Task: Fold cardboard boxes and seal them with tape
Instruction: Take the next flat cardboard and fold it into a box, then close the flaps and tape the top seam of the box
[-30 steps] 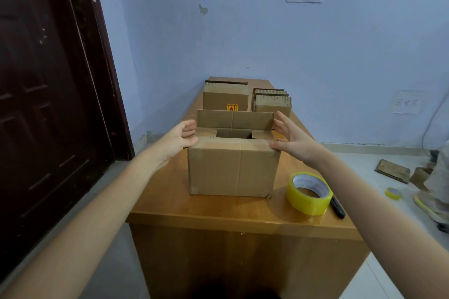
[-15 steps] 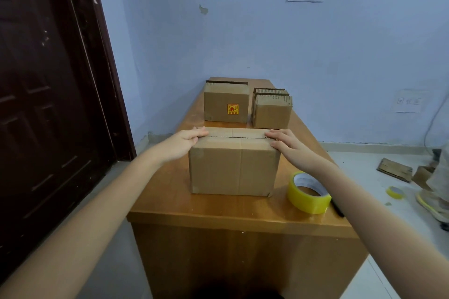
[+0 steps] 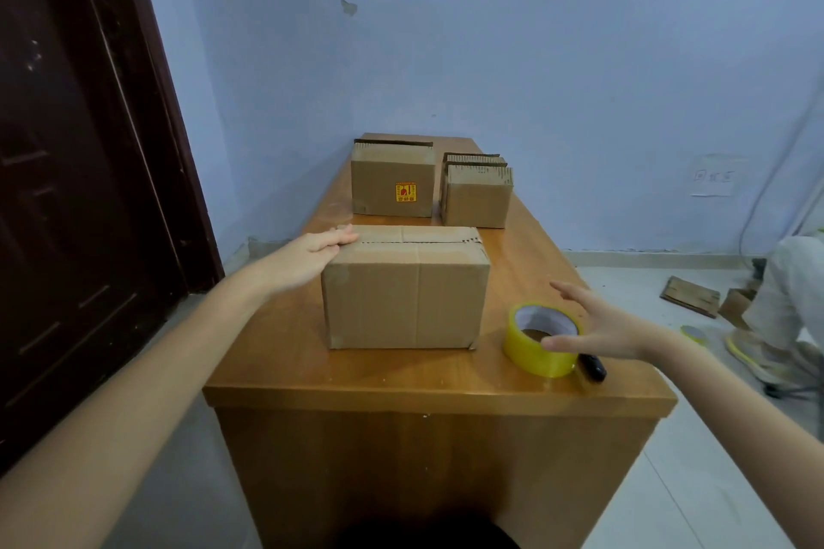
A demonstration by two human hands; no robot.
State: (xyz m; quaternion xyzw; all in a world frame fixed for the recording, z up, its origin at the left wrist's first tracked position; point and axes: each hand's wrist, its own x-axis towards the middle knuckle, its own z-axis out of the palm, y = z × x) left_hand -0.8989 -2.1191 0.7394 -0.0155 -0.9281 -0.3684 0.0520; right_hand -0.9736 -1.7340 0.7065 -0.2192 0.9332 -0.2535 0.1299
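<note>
Head view: cardboard box (image 3: 405, 301), flaps folded down, is sitting on the wooden table (image 3: 401, 374). The left hand (image 3: 307, 256) is pressing flat, fingers straight, on the box's top left edge. The right hand (image 3: 602, 325), fingers spread wide and holding nothing, is hovering beside the yellow tape roll (image 3: 540, 340).

Under your left hand (image 3: 312, 256): matt brown corrugated cardboard box (image 3: 403, 294), flap edges rough. Beneath it: glossy varnished wood table (image 3: 401, 374). At your right hand (image 3: 597, 325): shiny yellow plastic tape roll (image 3: 533, 354), cardboard core.
</note>
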